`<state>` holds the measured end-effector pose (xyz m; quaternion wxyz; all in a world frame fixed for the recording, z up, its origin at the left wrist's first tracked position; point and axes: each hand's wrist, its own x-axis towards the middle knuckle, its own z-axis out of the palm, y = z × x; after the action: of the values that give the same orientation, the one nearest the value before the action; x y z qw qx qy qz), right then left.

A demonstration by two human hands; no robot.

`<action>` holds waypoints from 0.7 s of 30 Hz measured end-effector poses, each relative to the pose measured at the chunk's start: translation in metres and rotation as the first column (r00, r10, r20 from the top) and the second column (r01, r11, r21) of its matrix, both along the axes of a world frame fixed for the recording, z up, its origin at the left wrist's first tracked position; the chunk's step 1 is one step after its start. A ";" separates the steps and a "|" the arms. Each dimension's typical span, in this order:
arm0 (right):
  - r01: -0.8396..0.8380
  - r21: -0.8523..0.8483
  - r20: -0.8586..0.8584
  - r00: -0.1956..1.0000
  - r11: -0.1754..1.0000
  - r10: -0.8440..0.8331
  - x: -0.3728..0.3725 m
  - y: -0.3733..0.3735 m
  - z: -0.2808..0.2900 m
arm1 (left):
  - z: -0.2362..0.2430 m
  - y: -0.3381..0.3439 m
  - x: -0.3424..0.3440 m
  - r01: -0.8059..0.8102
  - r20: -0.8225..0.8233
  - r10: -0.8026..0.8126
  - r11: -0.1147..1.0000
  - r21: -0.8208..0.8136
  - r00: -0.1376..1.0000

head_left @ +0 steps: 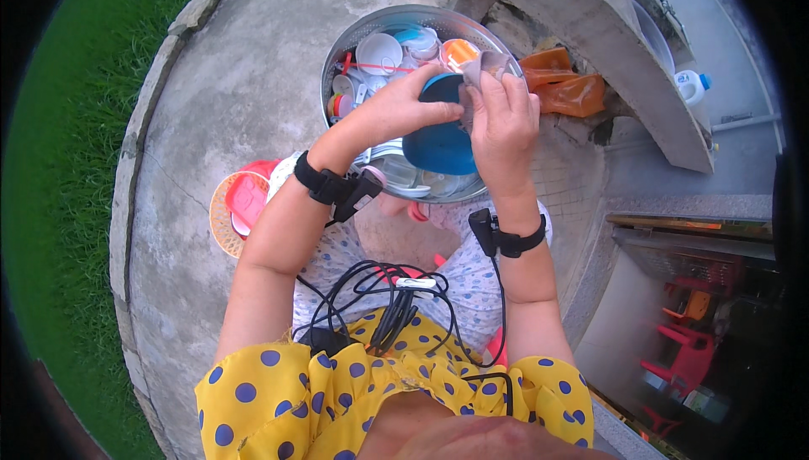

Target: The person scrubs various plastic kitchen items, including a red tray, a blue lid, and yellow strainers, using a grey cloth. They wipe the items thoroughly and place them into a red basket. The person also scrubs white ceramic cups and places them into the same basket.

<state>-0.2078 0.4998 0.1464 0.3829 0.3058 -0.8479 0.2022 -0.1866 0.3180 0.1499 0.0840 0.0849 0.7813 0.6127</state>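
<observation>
Holding the blue plastic bowl (438,152) over the large metal basin (459,22), I have both hands at work in the head view. The bowl is tilted, its lower part above the dishes in the basin. Left grip (406,108): clamped on the bowl near its upper edge, thumb on the near side; the fingertips are partly hidden. Right grip (508,123): thumb and fingers together on a greyish cloth (487,64), at the bowl's right edge. I cannot tell whether the right fingertips also press on the bowl itself.

Basin contents: a white bowl (379,51) at the upper left, an orange-and-white round container (459,54) at the top, and stacked pale dishes, partly hidden.

Immediate surroundings: an orange plastic bag (577,96) lies to the right of the basin. A yellow plastic basket (221,217) with pink plastic items (246,199) stands to the left, near my left forearm. A coiled black cable (371,291) rests across the lap; a black strap circles each wrist.

Outer zone: concrete ground (244,81) bordered by grass (101,148) at left; a red plastic chair (687,355) at lower right.
</observation>
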 end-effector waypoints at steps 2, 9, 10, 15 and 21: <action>-0.014 0.000 0.000 1.000 1.000 0.014 0.000 -0.001 0.001 | -0.005 -0.004 -0.006 -0.036 0.050 0.031 0.995 0.098 0.998; 0.120 0.004 0.063 0.991 0.993 -0.120 -0.003 0.005 0.003 | 0.004 -0.004 -0.002 -0.011 0.058 0.001 0.985 0.174 0.998; 0.093 0.023 0.053 0.994 0.995 -0.094 -0.002 0.006 0.004 | 0.006 -0.006 -0.002 0.019 0.074 -0.032 0.986 0.167 0.997; -0.128 0.086 -0.004 0.992 0.988 0.129 0.006 -0.007 0.008 | 0.000 -0.007 -0.005 0.114 0.062 -0.118 0.991 0.067 0.991; 0.203 -0.048 0.089 0.976 0.978 -0.199 -0.006 0.005 -0.003 | 0.000 -0.003 -0.004 0.043 0.061 -0.050 0.992 0.119 0.997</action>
<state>-0.2137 0.5052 0.1436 0.3741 0.1987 -0.8837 0.1992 -0.1904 0.3153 0.1497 0.1178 0.0884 0.7385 0.6580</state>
